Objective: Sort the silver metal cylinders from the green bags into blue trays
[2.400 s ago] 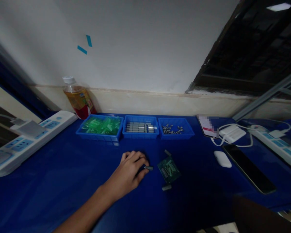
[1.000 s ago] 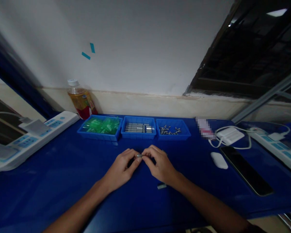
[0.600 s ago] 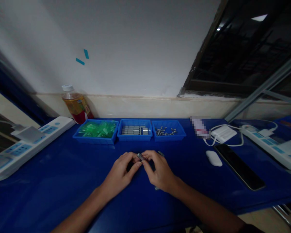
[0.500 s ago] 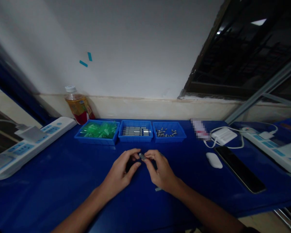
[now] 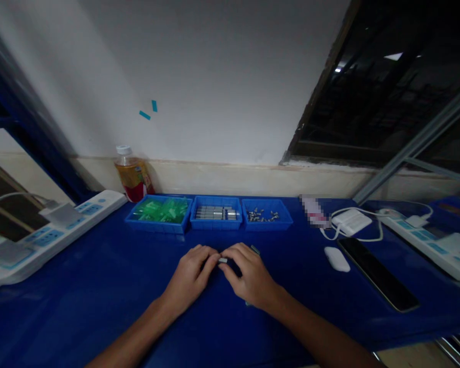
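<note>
My left hand (image 5: 189, 278) and my right hand (image 5: 249, 276) meet at the middle of the blue table (image 5: 99, 286). Between their fingertips they pinch a small grey metal piece (image 5: 223, 260). A green edge of a small bag (image 5: 255, 249) shows just behind my right hand; the rest of it is hidden. Behind the hands stand three blue trays in a row: one with green plastic bags (image 5: 159, 212), one with grey metal bars (image 5: 215, 213), one with small screws (image 5: 266, 214).
A drink bottle (image 5: 131, 174) stands by the wall at the back left. White power strips lie at the left (image 5: 49, 232) and right (image 5: 429, 232). A black phone (image 5: 377, 273), a white case (image 5: 337, 259) and a white charger with cable (image 5: 350, 222) lie to the right.
My right hand came in and joined my left on the small metal piece. Both hands have since lowered slightly toward the table. The view has tilted up.
</note>
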Tool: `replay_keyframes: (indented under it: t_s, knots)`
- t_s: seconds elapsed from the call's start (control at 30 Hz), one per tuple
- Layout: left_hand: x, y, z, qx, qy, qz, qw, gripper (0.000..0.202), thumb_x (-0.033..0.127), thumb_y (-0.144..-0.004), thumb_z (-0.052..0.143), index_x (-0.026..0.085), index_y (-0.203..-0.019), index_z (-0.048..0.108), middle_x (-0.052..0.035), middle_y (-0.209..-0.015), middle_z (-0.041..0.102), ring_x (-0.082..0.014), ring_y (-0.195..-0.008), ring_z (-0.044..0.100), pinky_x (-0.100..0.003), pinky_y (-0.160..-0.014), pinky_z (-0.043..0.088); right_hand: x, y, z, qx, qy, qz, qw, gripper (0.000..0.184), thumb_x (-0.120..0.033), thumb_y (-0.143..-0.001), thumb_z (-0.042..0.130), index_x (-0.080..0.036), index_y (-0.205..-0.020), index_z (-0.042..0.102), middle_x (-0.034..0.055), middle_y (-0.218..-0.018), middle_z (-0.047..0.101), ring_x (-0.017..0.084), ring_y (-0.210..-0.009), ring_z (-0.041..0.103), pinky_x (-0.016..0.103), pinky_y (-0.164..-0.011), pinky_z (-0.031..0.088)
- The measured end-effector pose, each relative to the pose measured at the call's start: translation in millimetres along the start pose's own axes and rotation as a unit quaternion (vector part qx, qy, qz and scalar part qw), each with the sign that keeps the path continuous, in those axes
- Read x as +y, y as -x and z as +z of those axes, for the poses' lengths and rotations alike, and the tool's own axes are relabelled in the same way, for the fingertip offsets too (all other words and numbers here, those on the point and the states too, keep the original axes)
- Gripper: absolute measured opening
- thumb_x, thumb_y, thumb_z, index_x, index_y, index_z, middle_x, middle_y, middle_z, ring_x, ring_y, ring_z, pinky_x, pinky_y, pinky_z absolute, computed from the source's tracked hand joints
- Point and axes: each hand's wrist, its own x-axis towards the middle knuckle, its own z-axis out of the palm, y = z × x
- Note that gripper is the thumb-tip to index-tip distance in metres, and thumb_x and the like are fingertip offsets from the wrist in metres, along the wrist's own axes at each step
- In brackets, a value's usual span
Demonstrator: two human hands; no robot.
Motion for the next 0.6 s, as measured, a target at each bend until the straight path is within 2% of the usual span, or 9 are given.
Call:
replay_keyframes:
  t_s: [0.17, 0.27, 0.37, 0.43, 0.5, 0.57, 0.6]
  knots:
    - [-3, 0, 3.4, 0.009, -0.051, -0.018, 0.998, 0.038, 0.035, -0.096, 0.036, 0.018, -0.065, 0.049, 0.0001, -0.063, 0.056, -0.0156, -0.064, 0.053, -0.029, -0.064, 0.034, -2, 2, -1, -0.019, 0.061, -0.002, 0.998, 0.009, -0.024, -0.088, 0.053, -0.019, -0.094, 0.058, 0.006, -0.09, 0.062, 0.019, -0.084, 0.056, 0.034, -0.077, 0.044]
    - [-3, 3, 5.9, 0.004, -0.057, -0.012, 0.998, 0.039, 0.035, -0.096, 0.036, 0.017, -0.063, 0.047, 0.0006, -0.061, 0.054, -0.0149, -0.062, 0.052, -0.029, -0.064, 0.034, -4, 2, -1, -0.027, 0.092, -0.012, 0.995, 0.01, -0.023, -0.088, 0.052, -0.018, -0.093, 0.058, 0.0067, -0.088, 0.062, 0.021, -0.082, 0.055, 0.035, -0.075, 0.043]
    - [-3, 1, 1.7, -0.008, -0.06, -0.001, 0.998, 0.038, 0.034, -0.097, 0.035, 0.017, -0.067, 0.051, 0.0006, -0.064, 0.056, -0.0145, -0.063, 0.053, -0.029, -0.065, 0.036, -3, 2, 0, -0.021, 0.084, -0.006, 0.996, 0.01, -0.021, -0.09, 0.049, -0.017, -0.093, 0.058, 0.0067, -0.086, 0.063, 0.02, -0.081, 0.055, 0.035, -0.074, 0.042]
    - [-6, -12, -6.1, -0.001, -0.086, 0.015, 0.996, 0.035, 0.033, -0.097, 0.035, 0.017, -0.075, 0.056, -0.0008, -0.07, 0.059, -0.0157, -0.069, 0.054, -0.029, -0.068, 0.039, 0, 1, 1, -0.006, 0.059, 0.009, 0.998, 0.009, -0.021, -0.09, 0.049, -0.017, -0.092, 0.057, 0.0064, -0.086, 0.062, 0.019, -0.08, 0.055, 0.034, -0.074, 0.043]
    - [-12, -37, -15.8, 0.028, -0.148, 0.047, 0.987, 0.028, 0.028, -0.096, 0.036, 0.017, -0.086, 0.06, -0.0042, -0.081, 0.061, -0.0181, -0.078, 0.054, -0.031, -0.074, 0.041, 4, 1, 2, 0.009, 0.035, 0.022, 0.999, 0.008, -0.02, -0.089, 0.05, -0.017, -0.092, 0.057, 0.006, -0.085, 0.061, 0.019, -0.08, 0.055, 0.033, -0.074, 0.043]
    - [-21, -71, -24.6, 0.04, -0.25, 0.09, 0.963, 0.025, 0.016, -0.092, 0.04, 0.016, -0.103, 0.061, -0.0093, -0.099, 0.06, -0.0216, -0.092, 0.053, -0.035, -0.083, 0.042, 7, 0, 3, 0.019, 0.021, 0.031, 0.999, 0.007, -0.019, -0.088, 0.052, -0.018, -0.093, 0.057, 0.0056, -0.085, 0.06, 0.018, -0.08, 0.055, 0.032, -0.074, 0.044]
    - [-25, -89, -28.0, 0.025, -0.298, 0.11, 0.948, 0.03, 0.01, -0.087, 0.043, 0.017, -0.111, 0.061, -0.0111, -0.109, 0.057, -0.0236, -0.1, 0.05, -0.037, -0.086, 0.041, 9, 0, 3, 0.022, 0.018, 0.035, 0.999, 0.008, -0.019, -0.087, 0.052, -0.018, -0.093, 0.057, 0.0054, -0.085, 0.06, 0.018, -0.08, 0.055, 0.032, -0.073, 0.044]
